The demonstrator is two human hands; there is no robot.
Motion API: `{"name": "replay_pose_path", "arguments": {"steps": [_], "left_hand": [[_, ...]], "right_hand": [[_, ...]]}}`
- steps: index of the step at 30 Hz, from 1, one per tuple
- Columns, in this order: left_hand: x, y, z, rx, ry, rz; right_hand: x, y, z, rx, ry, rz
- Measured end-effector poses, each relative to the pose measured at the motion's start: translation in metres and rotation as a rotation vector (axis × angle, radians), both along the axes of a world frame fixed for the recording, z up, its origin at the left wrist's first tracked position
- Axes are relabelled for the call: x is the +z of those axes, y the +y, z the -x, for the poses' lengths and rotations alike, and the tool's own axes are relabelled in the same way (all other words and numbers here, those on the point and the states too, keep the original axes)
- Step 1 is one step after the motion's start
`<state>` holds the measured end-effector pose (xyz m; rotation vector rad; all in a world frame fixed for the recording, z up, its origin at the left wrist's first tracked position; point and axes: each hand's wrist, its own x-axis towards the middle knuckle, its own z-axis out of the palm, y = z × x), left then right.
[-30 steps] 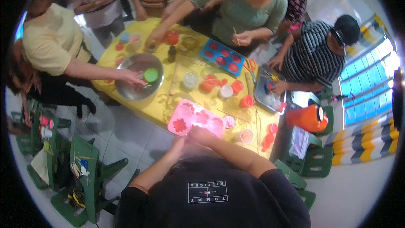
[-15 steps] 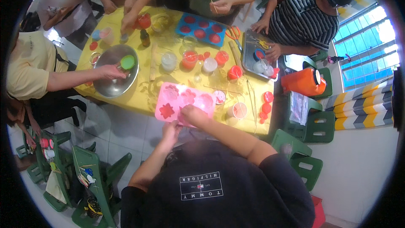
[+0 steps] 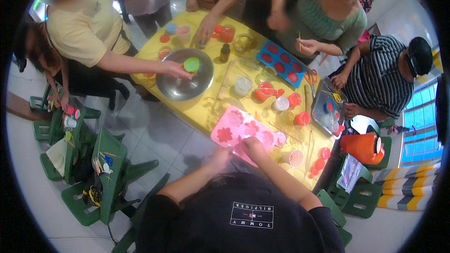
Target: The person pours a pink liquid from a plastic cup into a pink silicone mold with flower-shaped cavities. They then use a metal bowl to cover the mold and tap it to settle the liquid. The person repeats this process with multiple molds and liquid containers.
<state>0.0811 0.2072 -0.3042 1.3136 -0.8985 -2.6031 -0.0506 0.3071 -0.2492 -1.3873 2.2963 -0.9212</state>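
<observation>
A pink flower-shaped mould tray lies at the table's near edge, with pink-red contents in some cavities. My left hand is motion-blurred at the tray's lower-left corner, so its fingers are unclear. My right hand rests over the tray's lower middle cavity with fingers curled; whatever is in them is hidden. Just right of the tray are a small white-and-red container and a clear cup of pink mixture with a stick.
The yellow-covered table holds a steel bowl, a blue mould, several cups and a metal tray. Co-workers surround it; one in yellow holds a green cup. Green chairs and an orange cooler flank the table.
My left hand has moved slightly down and away from my right, which stays curled on the pink tray. Across the table, co-workers' arms have shifted, and the view has swung slightly.
</observation>
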Motion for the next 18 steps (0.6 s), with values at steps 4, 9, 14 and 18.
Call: {"name": "replay_pose_path", "arguments": {"steps": [4,9,14,18], "left_hand": [[0.002,0.000,0.003,0.037,0.062,-0.033],[-0.004,0.000,0.003,0.029,0.006,-0.048],[-0.040,0.014,-0.007,-0.001,0.037,0.126],[-0.042,0.013,0.010,0.143,-0.031,-0.035]], "right_hand": [[0.002,-0.002,0.002,-0.021,-0.016,-0.011],[0.016,-0.004,0.016,-0.125,-0.025,0.042],[0.054,-0.001,0.047,-0.296,0.104,0.109],[0.047,0.021,0.085,-0.464,0.215,0.068]]}}
